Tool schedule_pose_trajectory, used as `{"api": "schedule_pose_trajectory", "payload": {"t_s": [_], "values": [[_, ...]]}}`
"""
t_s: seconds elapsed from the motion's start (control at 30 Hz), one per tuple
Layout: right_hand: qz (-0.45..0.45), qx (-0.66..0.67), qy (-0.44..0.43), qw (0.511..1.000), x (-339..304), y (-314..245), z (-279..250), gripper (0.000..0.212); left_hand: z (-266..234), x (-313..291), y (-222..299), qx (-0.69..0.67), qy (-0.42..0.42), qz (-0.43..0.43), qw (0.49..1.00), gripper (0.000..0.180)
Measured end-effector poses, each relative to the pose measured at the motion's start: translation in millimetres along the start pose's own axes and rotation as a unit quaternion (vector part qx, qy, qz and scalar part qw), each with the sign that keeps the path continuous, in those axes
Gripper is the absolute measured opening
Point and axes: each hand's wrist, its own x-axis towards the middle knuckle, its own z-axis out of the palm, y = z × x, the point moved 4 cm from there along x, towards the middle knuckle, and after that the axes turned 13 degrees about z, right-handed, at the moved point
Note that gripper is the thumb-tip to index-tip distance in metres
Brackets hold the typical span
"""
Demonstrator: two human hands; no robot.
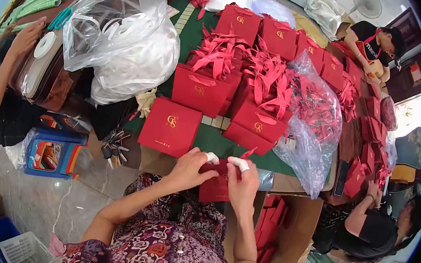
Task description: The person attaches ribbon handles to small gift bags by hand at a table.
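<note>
A small red gift bag (213,187) is in front of me at the table's near edge, over my lap. My left hand (188,169) is closed on its upper left edge, with a white wrap on one fingertip. On the other side, my right hand (241,186) pinches the bag's top edge, and one of its fingers is wrapped in white too. A bit of red ribbon (251,152) sticks up just beyond my right fingers. Just beyond my left hand, a larger red bag (171,126) with a gold emblem lies flat.
Rows of red bags with ribbon handles (202,92) crowd the green tabletop. Clear plastic holding red ribbons (316,104) lies right, a bag of white ribbon (136,52) left. An open carton (286,242) stands beside my right arm. Co-workers sit left and right.
</note>
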Motion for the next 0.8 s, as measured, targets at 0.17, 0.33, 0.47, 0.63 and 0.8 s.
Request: {"api": "schedule_pose_trajectory", "payload": {"t_s": [0.17,0.33,0.47,0.63,0.8], "values": [[-0.083,-0.103,-0.108,0.985,14.0,12.1,7.7,0.011,7.3,-2.0,8.9,0.036,0.038,0.059,0.997,0.027],[-0.048,-0.061,-0.225,0.971,24.0,30.6,6.9,0.015,13.6,-9.6,11.0,0.094,0.044,0.176,0.979,0.024],[0.04,-0.021,-0.318,0.947,31.9,40.2,10.2,0.021,17.8,-9.7,6.0,0.097,0.009,0.224,0.97,0.023],[0.147,0.057,-0.326,0.932,30.2,70.0,29.1,0.021,11.5,3.1,12.6,0.043,0.024,0.211,0.976,0.02],[0.191,0.143,-0.123,0.963,34.5,70.7,26.4,0.022,11.6,5.0,4.8,-0.025,-0.008,0.124,0.992,0.018]]}}
